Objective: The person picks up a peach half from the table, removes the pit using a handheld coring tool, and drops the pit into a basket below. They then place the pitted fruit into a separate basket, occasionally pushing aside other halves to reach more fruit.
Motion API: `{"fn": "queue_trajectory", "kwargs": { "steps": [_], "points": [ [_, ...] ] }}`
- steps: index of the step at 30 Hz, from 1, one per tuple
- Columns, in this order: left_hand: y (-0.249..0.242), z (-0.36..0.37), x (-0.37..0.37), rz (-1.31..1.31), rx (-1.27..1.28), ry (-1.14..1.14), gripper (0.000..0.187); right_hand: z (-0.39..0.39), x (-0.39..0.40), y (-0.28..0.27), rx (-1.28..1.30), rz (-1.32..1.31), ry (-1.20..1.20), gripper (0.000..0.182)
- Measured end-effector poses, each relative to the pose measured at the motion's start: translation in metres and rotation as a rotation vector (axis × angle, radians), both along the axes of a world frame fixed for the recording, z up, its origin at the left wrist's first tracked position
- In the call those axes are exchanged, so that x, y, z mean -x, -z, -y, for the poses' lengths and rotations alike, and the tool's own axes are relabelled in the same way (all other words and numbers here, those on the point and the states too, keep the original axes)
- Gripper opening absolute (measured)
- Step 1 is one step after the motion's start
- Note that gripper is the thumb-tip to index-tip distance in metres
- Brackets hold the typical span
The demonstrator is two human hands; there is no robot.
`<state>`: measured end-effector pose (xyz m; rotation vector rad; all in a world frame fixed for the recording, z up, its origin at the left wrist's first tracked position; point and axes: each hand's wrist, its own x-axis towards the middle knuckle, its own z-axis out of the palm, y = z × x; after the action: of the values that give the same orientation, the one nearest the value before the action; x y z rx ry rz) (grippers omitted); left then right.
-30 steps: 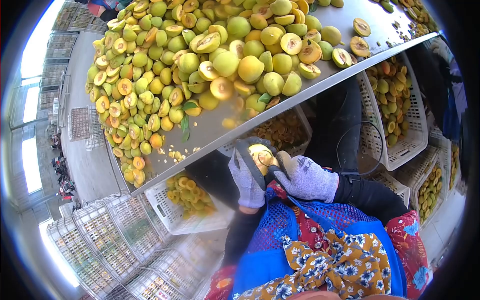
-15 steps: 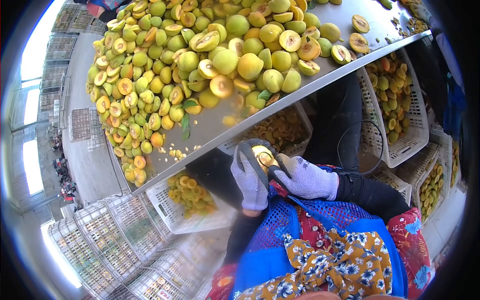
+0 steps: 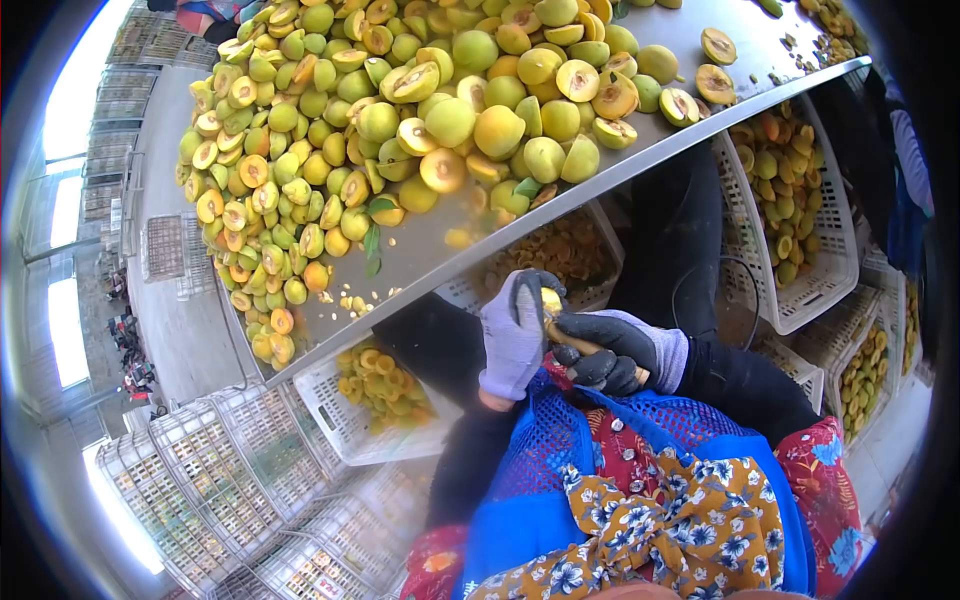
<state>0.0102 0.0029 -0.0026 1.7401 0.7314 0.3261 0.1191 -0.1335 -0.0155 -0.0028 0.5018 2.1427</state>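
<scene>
Both hands wear light purple gloves with dark palms and meet just below the metal table's edge. My left hand [image 3: 515,330] is closed around a piece of yellow fruit [image 3: 551,302], mostly hidden by the fingers. My right hand [image 3: 620,350] grips a tool with a wooden handle [image 3: 597,368], its working end against the fruit and hidden from view. Above them, a large heap of whole and halved yellow-green fruit [image 3: 375,122] lies on the metal table [image 3: 425,237].
A white crate of fruit [image 3: 322,408] stands below left, another crate [image 3: 790,300] at right, and fruit pieces [image 3: 565,252] lie in one beneath the table. Wire-framed crates [image 3: 220,470] stand at lower left. A co-worker's sleeve [image 3: 910,160] shows at far right.
My left hand has turned and closed further over the fruit, hiding its cut face. My right hand has rotated, so the wooden handle now shows.
</scene>
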Motion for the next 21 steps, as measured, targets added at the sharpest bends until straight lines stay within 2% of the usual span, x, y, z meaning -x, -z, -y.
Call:
{"fn": "queue_trajectory", "kwargs": {
  "steps": [1, 2, 4, 6, 8, 10, 11, 12, 13, 14, 15, 16, 17, 18, 20, 21],
  "points": [
    [0.002, 0.001, 0.001, 0.004, -0.126, 0.041, 0.038, 0.001, 0.001, 0.002, -0.010, -0.030, -0.001, 0.047],
    [0.001, 0.002, 0.002, 0.002, -0.020, 0.036, 0.041, 0.002, 0.001, 0.002, 0.010, -0.073, -0.005, 0.047],
    [0.002, -0.001, 0.002, 0.166, 0.242, 0.071, 0.044, 0.002, -0.001, 0.001, 0.045, -0.155, -0.013, 0.048],
    [-0.003, -0.001, 0.000, 0.249, 0.461, 0.057, 0.050, 0.003, 0.000, 0.009, 0.072, -0.352, -0.010, 0.045],
    [-0.004, -0.001, -0.002, 0.225, 0.290, 0.091, 0.048, 0.001, 0.003, 0.017, -0.002, -0.450, 0.020, 0.043],
    [0.003, 0.008, -0.004, 0.349, 0.656, -0.071, 0.046, -0.002, 0.007, 0.009, -0.169, -0.456, 0.074, 0.042],
    [0.011, 0.013, -0.007, 0.491, 1.100, -0.253, 0.045, 0.005, 0.002, -0.011, -0.103, 0.045, 0.062, 0.045],
    [0.017, 0.012, -0.007, 0.398, 1.001, -0.411, 0.043, 0.003, 0.004, -0.026, -0.181, 0.052, 0.086, 0.045],
    [0.015, 0.004, 0.002, 0.309, 0.661, -0.351, 0.040, 0.000, 0.001, -0.042, -0.135, 0.014, 0.153, 0.044],
    [0.008, -0.010, 0.024, 0.127, 0.065, -0.284, 0.037, -0.003, -0.002, -0.058, -0.092, -0.026, 0.220, 0.043],
    [0.002, -0.026, 0.045, -0.019, -0.263, -0.313, 0.034, -0.001, -0.003, -0.017, -0.194, -0.105, 0.228, 0.039],
    [-0.006, -0.042, 0.070, -0.149, -0.352, -0.418, 0.031, 0.002, -0.011, -0.010, -0.145, 0.026, 0.178, 0.037],
    [-0.016, -0.060, 0.091, -0.269, -0.280, -0.588, 0.029, 0.001, -0.018, -0.007, -0.096, 0.159, 0.125, 0.035],
    [-0.026, -0.073, 0.109, -0.619, -0.769, -0.512, 0.030, -0.002, -0.020, -0.010, -0.087, 0.357, 0.086, 0.033],
    [-0.036, -0.097, 0.116, -0.609, -0.954, -0.521, 0.028, -0.006, -0.018, -0.021, -0.068, 0.747, 0.005, 0.029],
    [-0.037, -0.107, 0.109, -0.593, -1.049, -0.526, 0.028, -0.011, -0.018, -0.020, -0.075, 0.766, 0.002, 0.028]
  ]
}}
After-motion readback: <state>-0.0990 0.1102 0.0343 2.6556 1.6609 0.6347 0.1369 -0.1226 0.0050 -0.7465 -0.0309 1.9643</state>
